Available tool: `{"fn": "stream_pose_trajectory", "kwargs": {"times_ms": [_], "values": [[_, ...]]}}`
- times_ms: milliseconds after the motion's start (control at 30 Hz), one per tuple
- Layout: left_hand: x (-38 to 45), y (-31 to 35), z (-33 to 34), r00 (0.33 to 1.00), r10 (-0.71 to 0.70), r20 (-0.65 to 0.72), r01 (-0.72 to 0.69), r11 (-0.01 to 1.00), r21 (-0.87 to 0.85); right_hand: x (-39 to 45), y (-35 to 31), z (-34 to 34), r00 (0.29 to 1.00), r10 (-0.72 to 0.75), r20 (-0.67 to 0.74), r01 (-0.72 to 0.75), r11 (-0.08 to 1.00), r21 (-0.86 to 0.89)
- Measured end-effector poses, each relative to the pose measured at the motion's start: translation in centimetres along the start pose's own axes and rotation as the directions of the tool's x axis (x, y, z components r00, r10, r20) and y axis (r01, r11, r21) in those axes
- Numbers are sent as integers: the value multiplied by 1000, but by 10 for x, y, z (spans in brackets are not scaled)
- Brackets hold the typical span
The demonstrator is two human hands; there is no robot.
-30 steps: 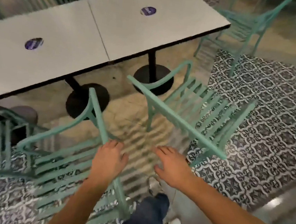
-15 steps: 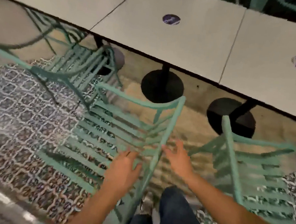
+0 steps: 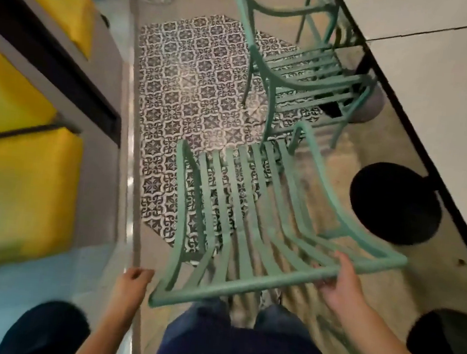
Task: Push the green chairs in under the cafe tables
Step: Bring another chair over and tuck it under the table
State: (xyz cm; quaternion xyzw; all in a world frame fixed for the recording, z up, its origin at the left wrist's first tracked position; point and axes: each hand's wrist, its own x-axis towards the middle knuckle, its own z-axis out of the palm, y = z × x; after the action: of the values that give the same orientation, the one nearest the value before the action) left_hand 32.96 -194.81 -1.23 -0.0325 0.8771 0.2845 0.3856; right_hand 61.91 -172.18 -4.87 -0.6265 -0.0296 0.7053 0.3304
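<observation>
Grips the top rail of the nearest green chair with the right hand at lower right, fingers wrapped over the bar, forearm reaching in from the bottom right corner. Holds the left hand just beside the rail's left end, fingers curled in on nothing. Places that chair at lower centre, beside the white cafe table on the right, not under it.

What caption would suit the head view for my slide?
Right hand grips the back rail of a green chair beside the cafe table; left hand alongside.
</observation>
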Motion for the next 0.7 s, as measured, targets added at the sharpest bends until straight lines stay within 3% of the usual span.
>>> {"fn": "stream_pose_trajectory", "kwargs": {"times_ms": [67,133,233,300,433,700], "values": [[-11,-25,11,982,-190,3,184,947,-262,3,-6,-2,1000,24,-6,-25,998,-52],[-20,-42,24,949,-295,113,306,764,-568,0,-7,-1,999,36,-27,-39,994,-107],[-34,-52,44,931,-248,269,355,430,-830,2,-11,-1,998,27,-52,-32,994,-104],[-43,-47,58,929,-222,295,354,305,-884,4,-20,-5,997,-4,-77,-4,995,-100],[-53,-13,80,916,-232,326,378,230,-897,16,-34,-7,987,-28,-158,2,986,-165],[-29,2,80,888,-301,349,430,272,-861,22,-30,-7,983,-1,-183,-24,990,-136]]}}
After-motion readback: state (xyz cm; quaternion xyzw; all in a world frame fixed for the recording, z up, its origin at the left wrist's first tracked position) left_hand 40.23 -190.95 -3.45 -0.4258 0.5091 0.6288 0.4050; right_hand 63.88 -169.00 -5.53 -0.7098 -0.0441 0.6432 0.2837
